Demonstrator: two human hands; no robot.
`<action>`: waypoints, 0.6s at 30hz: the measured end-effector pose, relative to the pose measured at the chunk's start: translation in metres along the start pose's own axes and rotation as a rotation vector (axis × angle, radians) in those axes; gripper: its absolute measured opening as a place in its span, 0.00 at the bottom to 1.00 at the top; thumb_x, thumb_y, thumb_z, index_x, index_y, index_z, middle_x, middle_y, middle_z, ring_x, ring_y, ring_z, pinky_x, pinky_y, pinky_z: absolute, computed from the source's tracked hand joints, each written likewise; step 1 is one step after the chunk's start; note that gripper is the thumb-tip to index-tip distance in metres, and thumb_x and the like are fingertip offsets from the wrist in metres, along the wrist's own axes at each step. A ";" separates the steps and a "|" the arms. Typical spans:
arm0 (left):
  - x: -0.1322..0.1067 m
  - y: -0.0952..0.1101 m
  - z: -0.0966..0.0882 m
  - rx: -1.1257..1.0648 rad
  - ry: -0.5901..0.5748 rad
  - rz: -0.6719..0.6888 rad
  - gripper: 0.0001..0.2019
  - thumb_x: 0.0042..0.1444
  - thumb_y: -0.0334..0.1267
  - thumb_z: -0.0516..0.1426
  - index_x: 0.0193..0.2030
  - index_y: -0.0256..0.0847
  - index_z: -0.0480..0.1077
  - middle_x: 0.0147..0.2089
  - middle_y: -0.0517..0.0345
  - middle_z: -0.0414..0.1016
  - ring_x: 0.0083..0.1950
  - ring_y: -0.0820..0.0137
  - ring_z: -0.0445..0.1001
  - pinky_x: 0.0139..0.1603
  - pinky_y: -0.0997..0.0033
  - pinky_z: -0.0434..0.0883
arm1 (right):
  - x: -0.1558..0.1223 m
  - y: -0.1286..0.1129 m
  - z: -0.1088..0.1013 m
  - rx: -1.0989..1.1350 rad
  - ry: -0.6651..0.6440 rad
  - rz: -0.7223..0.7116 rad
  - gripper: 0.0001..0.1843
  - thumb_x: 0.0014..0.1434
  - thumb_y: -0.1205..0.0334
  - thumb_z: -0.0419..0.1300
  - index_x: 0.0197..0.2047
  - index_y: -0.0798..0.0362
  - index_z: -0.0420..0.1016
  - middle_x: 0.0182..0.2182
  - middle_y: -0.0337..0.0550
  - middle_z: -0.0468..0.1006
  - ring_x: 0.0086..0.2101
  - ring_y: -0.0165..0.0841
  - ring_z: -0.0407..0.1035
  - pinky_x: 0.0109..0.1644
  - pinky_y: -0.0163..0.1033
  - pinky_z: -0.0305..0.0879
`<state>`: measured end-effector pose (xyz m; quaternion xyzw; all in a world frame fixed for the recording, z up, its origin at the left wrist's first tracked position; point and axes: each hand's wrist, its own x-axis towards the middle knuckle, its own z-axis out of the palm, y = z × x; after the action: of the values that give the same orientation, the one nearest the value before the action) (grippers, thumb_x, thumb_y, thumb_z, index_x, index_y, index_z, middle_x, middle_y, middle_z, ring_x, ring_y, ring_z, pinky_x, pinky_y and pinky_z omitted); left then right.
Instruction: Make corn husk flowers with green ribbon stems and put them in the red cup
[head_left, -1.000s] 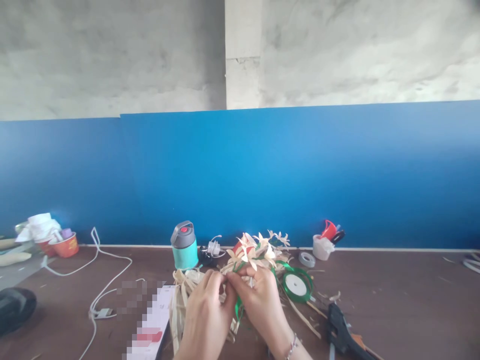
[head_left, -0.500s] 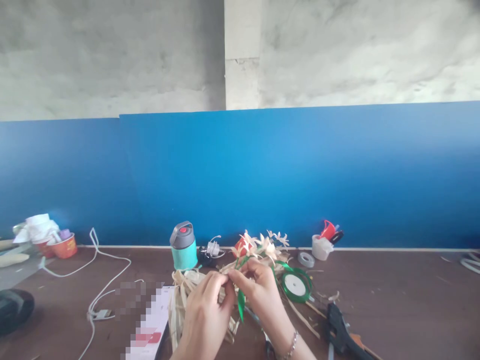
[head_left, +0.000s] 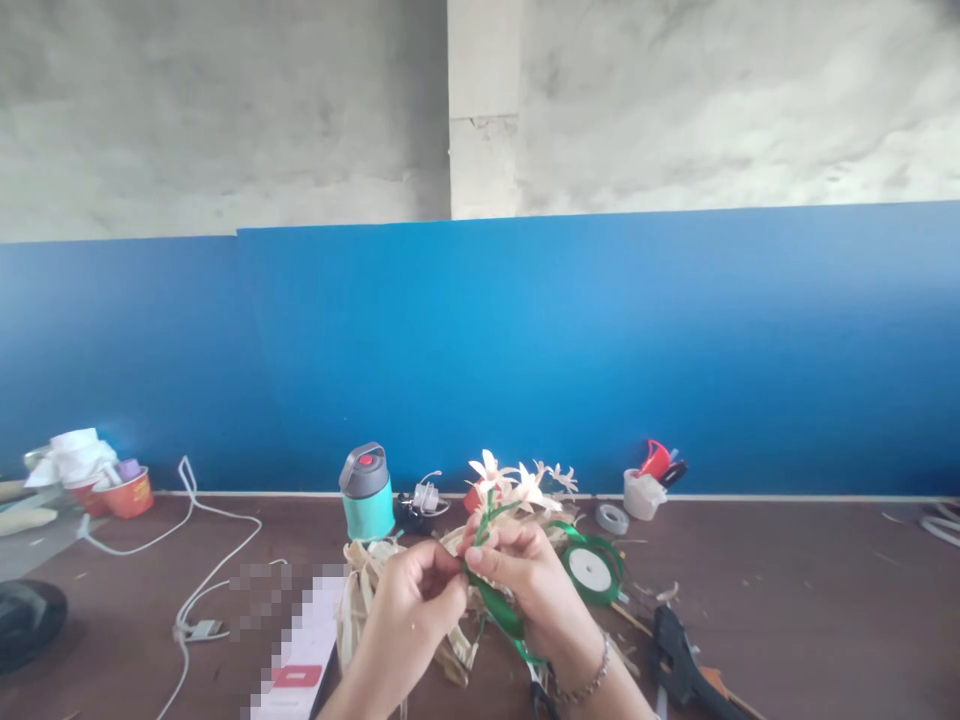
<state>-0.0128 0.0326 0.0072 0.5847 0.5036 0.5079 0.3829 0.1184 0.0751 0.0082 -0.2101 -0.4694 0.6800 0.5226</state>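
Note:
My left hand is closed in a pinch, its fingertips meeting those of my right hand over the pile of straw-coloured strips. Between them is the stem of an artificial flower, wrapped in green. Cream-white petals top it. My right thumb and fingers pinch this stem from the right. From the fingertips a green ribbon slants down under my right palm. The exact spot my left fingers grip is partly hidden. Behind stand more white flowers. A green ribbon spool lies right of my right hand.
Pale dry strips lie around and under my hands. A phone is at left, a teal flask behind it. To the right are a black glue gun, a tape roll and a white cup. White cables cross the left side.
The flower stem now stands more upright above my fingers. The green ribbon has swung from hanging straight down to slanting right beneath my right palm. My left hand has turned slightly.

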 end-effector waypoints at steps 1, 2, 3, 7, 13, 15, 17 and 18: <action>-0.001 -0.002 0.001 0.090 0.038 0.032 0.07 0.49 0.36 0.54 0.23 0.39 0.65 0.20 0.62 0.65 0.23 0.73 0.63 0.24 0.76 0.59 | 0.000 0.001 0.002 -0.020 0.024 -0.021 0.09 0.38 0.64 0.72 0.17 0.54 0.76 0.26 0.41 0.77 0.30 0.32 0.69 0.35 0.36 0.64; -0.002 -0.003 0.003 0.198 0.093 0.079 0.06 0.49 0.36 0.54 0.23 0.40 0.65 0.21 0.61 0.67 0.23 0.72 0.65 0.24 0.75 0.60 | 0.001 0.002 0.004 -0.048 0.053 -0.042 0.09 0.38 0.63 0.72 0.17 0.54 0.76 0.25 0.41 0.77 0.30 0.32 0.69 0.36 0.36 0.64; -0.004 -0.005 0.004 0.313 0.160 0.139 0.06 0.50 0.35 0.54 0.23 0.40 0.66 0.21 0.60 0.69 0.24 0.70 0.66 0.25 0.74 0.61 | 0.001 0.003 0.006 -0.085 0.085 -0.062 0.10 0.38 0.63 0.72 0.16 0.54 0.75 0.24 0.41 0.77 0.29 0.33 0.69 0.36 0.37 0.63; -0.007 -0.011 0.011 0.560 0.391 0.389 0.07 0.50 0.35 0.54 0.23 0.41 0.68 0.22 0.58 0.72 0.26 0.67 0.71 0.28 0.72 0.63 | -0.001 0.006 0.010 -0.270 0.202 -0.113 0.13 0.41 0.60 0.69 0.15 0.55 0.72 0.18 0.37 0.71 0.24 0.30 0.64 0.31 0.36 0.61; -0.001 -0.006 0.003 0.179 0.235 0.128 0.12 0.53 0.42 0.53 0.23 0.40 0.68 0.19 0.62 0.67 0.21 0.72 0.64 0.21 0.76 0.59 | -0.008 -0.001 0.012 -0.666 0.073 -0.269 0.03 0.52 0.65 0.60 0.32 0.54 0.74 0.32 0.42 0.76 0.35 0.35 0.69 0.39 0.37 0.63; 0.001 -0.004 0.000 0.092 0.237 0.090 0.11 0.52 0.41 0.54 0.23 0.39 0.68 0.20 0.61 0.67 0.22 0.72 0.64 0.22 0.76 0.59 | -0.011 -0.002 0.013 -0.834 0.069 -0.363 0.08 0.51 0.71 0.58 0.36 0.53 0.72 0.33 0.42 0.75 0.35 0.35 0.69 0.39 0.37 0.64; 0.003 -0.002 -0.002 0.034 0.235 0.064 0.10 0.50 0.40 0.55 0.23 0.38 0.69 0.21 0.60 0.68 0.24 0.72 0.64 0.23 0.76 0.60 | -0.013 -0.001 0.014 -0.977 0.088 -0.478 0.10 0.51 0.73 0.56 0.36 0.53 0.72 0.33 0.42 0.75 0.35 0.35 0.69 0.40 0.37 0.63; 0.003 -0.002 -0.002 0.010 0.234 0.051 0.09 0.49 0.40 0.56 0.22 0.38 0.70 0.21 0.60 0.68 0.24 0.72 0.64 0.24 0.76 0.60 | -0.014 0.000 0.014 -1.038 0.098 -0.533 0.10 0.52 0.73 0.55 0.36 0.53 0.72 0.32 0.43 0.75 0.35 0.35 0.69 0.40 0.38 0.63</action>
<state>-0.0152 0.0357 0.0068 0.5359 0.5323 0.5799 0.3053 0.1127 0.0561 0.0121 -0.3447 -0.7529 0.1959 0.5254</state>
